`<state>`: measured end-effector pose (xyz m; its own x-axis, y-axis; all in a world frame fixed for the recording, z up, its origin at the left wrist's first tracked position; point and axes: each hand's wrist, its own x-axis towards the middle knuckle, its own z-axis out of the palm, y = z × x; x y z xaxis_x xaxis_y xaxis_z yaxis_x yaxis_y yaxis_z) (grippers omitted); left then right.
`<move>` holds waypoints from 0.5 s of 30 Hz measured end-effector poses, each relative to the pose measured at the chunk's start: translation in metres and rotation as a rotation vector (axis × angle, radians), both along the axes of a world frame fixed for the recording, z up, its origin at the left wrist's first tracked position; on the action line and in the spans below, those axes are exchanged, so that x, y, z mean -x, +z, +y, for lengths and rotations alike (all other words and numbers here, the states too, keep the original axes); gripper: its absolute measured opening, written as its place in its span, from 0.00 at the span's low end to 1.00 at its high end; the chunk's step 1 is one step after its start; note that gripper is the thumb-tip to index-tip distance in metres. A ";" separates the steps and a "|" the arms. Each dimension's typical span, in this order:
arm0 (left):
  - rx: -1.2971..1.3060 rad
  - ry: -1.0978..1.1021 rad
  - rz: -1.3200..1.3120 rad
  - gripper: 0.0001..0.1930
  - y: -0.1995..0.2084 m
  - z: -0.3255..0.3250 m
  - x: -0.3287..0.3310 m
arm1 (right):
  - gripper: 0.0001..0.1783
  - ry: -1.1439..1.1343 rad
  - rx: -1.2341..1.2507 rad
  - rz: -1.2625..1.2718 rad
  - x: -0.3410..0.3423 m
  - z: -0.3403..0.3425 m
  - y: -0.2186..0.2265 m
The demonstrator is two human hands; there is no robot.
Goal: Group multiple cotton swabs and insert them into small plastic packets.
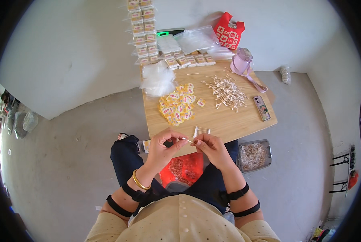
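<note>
Between my two hands, at the table's near edge, stretches a cotton swab (189,140). My left hand (166,143) pinches one end of it, and the fingertips of my right hand (211,147) are closed on the other. Just beyond my right fingers, a short row of cotton swabs (201,131) lies side by side on the wooden table (158,128). A loose heap of swabs (229,92) spreads farther back on the right. To its left is a pile of small yellow and white cards (176,105).
Swab packs (190,61) line the table's back, beside a tall stack of bagged packs (142,38). Clear plastic bags (158,79), a pink bottle (242,61), a phone (262,108) and a red bag (229,31) surround the piles. A grey bin (254,166) of swabs stands at right; red plastic (168,171) lies between my legs.
</note>
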<state>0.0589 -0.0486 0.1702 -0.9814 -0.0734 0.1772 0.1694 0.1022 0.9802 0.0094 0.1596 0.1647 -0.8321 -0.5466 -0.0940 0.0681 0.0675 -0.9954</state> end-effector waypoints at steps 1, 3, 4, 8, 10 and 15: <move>0.002 0.001 0.000 0.04 0.000 0.000 0.000 | 0.12 0.038 0.006 -0.014 0.000 0.001 0.002; -0.061 -0.029 0.050 0.05 0.000 0.000 0.001 | 0.13 0.055 0.080 -0.071 -0.002 0.001 0.005; -0.060 -0.028 0.049 0.05 0.000 -0.001 0.001 | 0.14 0.070 0.153 -0.129 -0.003 0.001 0.007; -0.083 -0.072 0.048 0.05 -0.002 -0.004 0.003 | 0.12 0.061 0.143 -0.192 -0.007 -0.003 0.018; -0.083 -0.080 0.062 0.05 -0.002 -0.003 0.005 | 0.14 -0.054 0.233 -0.163 -0.009 -0.008 0.015; -0.061 -0.105 0.061 0.03 0.000 -0.001 0.007 | 0.12 0.057 0.226 -0.207 -0.003 0.003 0.001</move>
<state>0.0514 -0.0492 0.1699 -0.9717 0.0167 0.2355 0.2359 0.0213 0.9716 0.0120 0.1631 0.1655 -0.7756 -0.6178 -0.1293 0.2734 -0.1441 -0.9510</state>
